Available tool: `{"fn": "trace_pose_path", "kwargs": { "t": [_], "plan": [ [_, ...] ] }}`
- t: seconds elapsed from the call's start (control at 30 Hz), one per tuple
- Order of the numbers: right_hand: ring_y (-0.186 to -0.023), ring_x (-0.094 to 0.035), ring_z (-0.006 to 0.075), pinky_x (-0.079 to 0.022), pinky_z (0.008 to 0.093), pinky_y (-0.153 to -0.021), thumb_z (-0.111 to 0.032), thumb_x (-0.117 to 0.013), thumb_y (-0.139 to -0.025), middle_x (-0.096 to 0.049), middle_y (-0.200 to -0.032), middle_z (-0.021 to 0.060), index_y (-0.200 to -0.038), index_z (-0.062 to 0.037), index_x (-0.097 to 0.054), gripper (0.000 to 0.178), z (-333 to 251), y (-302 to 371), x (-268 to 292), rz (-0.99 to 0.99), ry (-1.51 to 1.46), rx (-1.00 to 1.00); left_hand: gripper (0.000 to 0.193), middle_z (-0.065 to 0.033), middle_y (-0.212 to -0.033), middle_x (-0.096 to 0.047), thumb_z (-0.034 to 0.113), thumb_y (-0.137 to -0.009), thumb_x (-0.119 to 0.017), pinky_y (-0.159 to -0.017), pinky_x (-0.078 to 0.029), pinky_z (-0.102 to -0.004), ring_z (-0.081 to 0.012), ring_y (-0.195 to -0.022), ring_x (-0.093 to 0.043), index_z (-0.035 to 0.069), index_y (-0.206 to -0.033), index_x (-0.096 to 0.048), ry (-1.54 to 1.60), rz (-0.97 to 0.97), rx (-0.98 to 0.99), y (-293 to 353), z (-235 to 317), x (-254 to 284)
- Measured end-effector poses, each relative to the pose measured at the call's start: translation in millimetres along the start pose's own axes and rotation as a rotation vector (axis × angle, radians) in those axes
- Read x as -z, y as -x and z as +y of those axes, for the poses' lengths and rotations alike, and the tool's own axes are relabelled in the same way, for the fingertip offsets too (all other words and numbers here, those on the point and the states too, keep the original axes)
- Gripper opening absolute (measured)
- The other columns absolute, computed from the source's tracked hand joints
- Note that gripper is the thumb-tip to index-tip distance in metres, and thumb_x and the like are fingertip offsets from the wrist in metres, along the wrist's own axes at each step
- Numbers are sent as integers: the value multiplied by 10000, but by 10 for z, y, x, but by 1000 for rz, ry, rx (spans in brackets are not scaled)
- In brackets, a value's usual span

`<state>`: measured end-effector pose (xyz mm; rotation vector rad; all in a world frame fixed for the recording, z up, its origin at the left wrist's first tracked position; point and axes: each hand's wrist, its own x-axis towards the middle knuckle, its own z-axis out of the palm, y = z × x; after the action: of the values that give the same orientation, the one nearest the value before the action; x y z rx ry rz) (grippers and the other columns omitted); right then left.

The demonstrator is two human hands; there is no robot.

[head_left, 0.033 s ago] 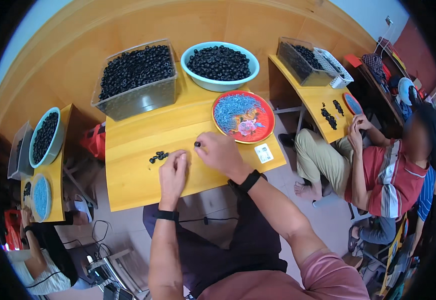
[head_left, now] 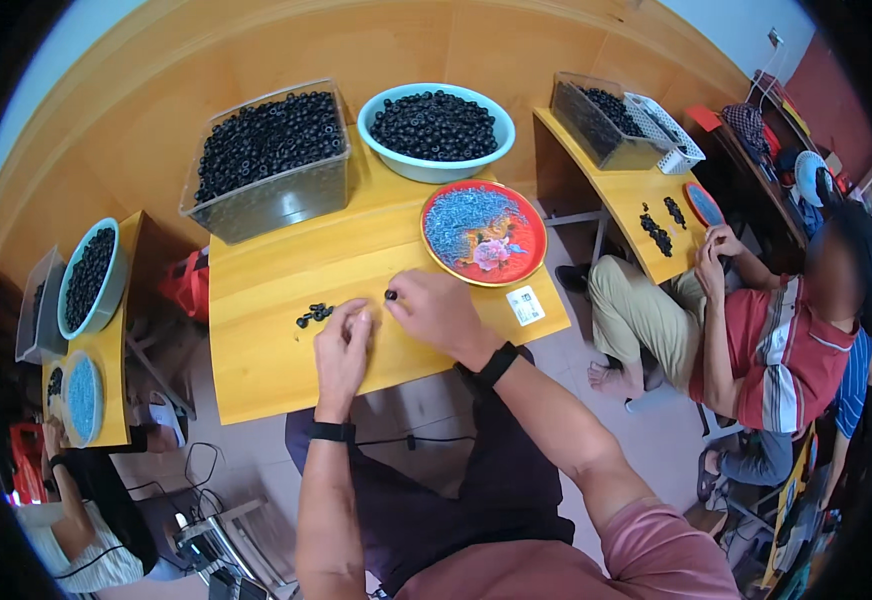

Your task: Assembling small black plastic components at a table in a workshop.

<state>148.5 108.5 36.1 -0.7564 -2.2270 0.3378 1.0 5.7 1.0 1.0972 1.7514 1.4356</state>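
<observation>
Black piece (head_left: 391, 296) pinched in right hand (head_left: 438, 312); left hand (head_left: 342, 348) half-curled, contents unclear to me. Apparent step: handling one piece; next move likely calls for steadiness.

My pinched piece (head_left: 391, 296) seems black, being partly hidden; my tray (head_left: 530, 238) is red, gold-rimmed, pink-flowered; my table (head_left: 276, 275), yellow.

Bright, even light covers my tabletop (head_left: 256, 370); the wooden wall (head_left: 406, 45) curves up top, and the corners go black.
</observation>
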Motion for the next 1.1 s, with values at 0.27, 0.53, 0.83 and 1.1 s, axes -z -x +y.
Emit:
{"fn": "trace_pose_path", "kwargs": {
  "t": [0.27, 0.53, 0.83, 1.1],
  "plan": [
    [-693, -654, 329, -514, 443, -629, -135, -673, -828, -639, -789, 108, -919, -56, -607, 137, -68, 194, -165, -84, -5, 206, 228, -55, -887, -736, 70, -921, -741, -721, -532, -239, -73, -790, -647, -49, -1111, -700, 235, -59, 23, -42, -174, 3],
    [-788, -706, 357, -549, 488, -682, -145, -579, -886, -704, -820, 165, -845, -81, -704, 147, 573, -48, 421, -70, 289, -174, 157, -42, -850, -707, 87, -982, -665, -688, -521, -229, -82, -732, -637, -39, -1075, -678, 53, -36, -26, -35, -136, -32],
    [-870, -710, 396, -560, 494, -801, -171, -666, -850, -728, -877, 219, -913, -78, -774, 156, 1049, -121, 657, -273, 473, -498, 166, -44, -821, -708, 58, -975, -666, -699, -533, -239, -86, -725, -645, -41, -1107, -657, 157, 4, -72, -67, -192, -27],
    [-868, -706, 405, -552, 502, -804, -159, -679, -834, -720, -858, 230, -893, -39, -756, 155, 979, -117, 582, -274, 503, -457, 198, -72, -850, -750, 59, -915, -721, -700, -544, -244, -83, -755, -682, -35, -1086, -685, 74, 36, -63, -60, -232, -16]
  ]
}}
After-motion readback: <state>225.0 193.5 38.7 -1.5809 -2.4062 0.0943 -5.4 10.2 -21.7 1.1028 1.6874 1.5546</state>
